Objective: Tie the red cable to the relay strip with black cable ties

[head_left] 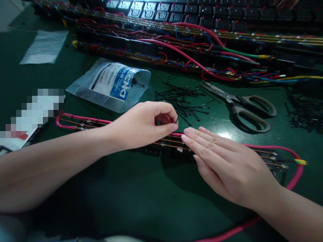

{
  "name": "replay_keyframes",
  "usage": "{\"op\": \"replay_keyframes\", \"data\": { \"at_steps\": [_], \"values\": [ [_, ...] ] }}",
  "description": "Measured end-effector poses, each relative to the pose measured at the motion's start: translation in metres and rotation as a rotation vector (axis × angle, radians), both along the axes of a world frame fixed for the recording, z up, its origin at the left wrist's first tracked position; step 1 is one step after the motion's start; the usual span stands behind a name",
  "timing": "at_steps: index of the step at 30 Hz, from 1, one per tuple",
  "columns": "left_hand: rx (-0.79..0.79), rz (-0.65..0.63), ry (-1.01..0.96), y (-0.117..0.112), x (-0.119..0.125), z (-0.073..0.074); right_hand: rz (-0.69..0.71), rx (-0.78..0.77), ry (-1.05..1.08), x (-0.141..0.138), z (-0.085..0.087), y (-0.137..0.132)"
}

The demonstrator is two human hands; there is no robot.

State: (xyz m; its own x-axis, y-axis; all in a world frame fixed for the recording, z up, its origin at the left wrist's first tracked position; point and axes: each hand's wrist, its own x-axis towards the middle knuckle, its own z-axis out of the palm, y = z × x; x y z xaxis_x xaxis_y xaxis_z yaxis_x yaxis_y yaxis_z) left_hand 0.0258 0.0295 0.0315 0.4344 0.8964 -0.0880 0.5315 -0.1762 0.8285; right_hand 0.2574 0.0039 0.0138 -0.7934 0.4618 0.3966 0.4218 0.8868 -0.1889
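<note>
A long black socket strip (161, 145) lies across the green table, its thin copper-coloured bars facing up. A thick red cable (272, 147) runs along its far edge, loops at the left end and curves round at the right. My left hand (141, 124) is over the middle of the strip, thumb and forefinger pinched on a small black cable tie (177, 121) beside the red cable. To the right, my right hand (227, 164) lies over the strip with fingers stretched out together, fingertips touching the cable. Both hands cover parts of the strip.
Behind my hands are loose black cable ties (186, 101), scissors (230, 99) and an opened plastic bag (101, 84). Wired strips (141, 47) fill the back. More ties (305, 111) lie far right, a white packet (45, 47) back left. Part of another person's hand (285, 4) shows top right.
</note>
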Motion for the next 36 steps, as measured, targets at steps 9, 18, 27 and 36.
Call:
{"op": "replay_keyframes", "data": {
  "at_steps": [9, 18, 27, 36],
  "values": [
    [-0.045, -0.027, -0.043, -0.0012, 0.0009, 0.0035, 0.053, 0.131, -0.109, 0.0013, -0.0026, -0.0032],
    [-0.035, -0.008, -0.016, -0.0004, -0.0008, -0.0004, 0.050, 0.127, -0.105, 0.0029, -0.0048, -0.0039],
    [-0.042, 0.011, 0.001, -0.0007, -0.0016, -0.0013, 0.042, 0.085, -0.081, 0.0013, -0.0016, -0.0035],
    [-0.065, 0.028, 0.016, 0.0000, -0.0002, -0.0016, 0.047, 0.096, -0.063, 0.0015, -0.0041, -0.0014]
  ]
}}
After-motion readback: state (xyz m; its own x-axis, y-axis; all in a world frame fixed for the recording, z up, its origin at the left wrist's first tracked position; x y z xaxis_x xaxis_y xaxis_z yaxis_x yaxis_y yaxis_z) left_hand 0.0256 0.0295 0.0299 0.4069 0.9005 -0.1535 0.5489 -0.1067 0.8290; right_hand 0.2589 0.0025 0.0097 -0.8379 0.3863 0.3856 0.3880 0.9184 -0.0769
